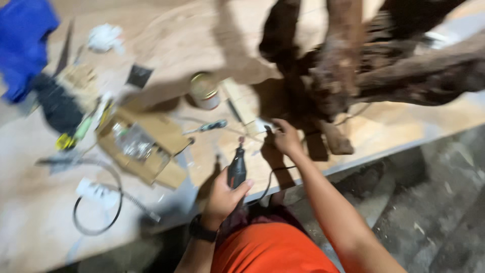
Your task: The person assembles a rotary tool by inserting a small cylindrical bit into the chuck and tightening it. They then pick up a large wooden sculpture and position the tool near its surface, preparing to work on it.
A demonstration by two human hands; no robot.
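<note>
I see my left hand (222,196) wrapped firmly around a dark handheld rotary tool (236,169), held nearly upright with its tip pointing away from me, just above the workbench (166,40). My right hand (286,137) reaches further out, fingers pinched narrowly on a small dark item at the foot of the large driftwood piece (374,71); blur prevents me from telling what that item is. A black cord (268,184) runs from the tool toward the near bench edge.

Progress, as I judge it: the tool tip is clear of the wood, and I see no contact between them. The driftwood looks rough and dark all over; I cannot make out any worked area, so I rate shaping as not visibly begun on the parts in view.

Surroundings: 1 round tin can (204,91) stands just left of the driftwood base, with a small wood block (240,103) beside it. 1 screwdriver (207,126) lies near the middle. An open cardboard box (144,149) holding clear plastic bags sits to the left. A looped black cable (98,207) lies at the near left. A blue cloth (22,43) occupies the far left corner.

Obstructions: the driftwood limbs overhang the right hand, limiting approach from above. The cord crosses the near edge between both arms and could snag.
</note>
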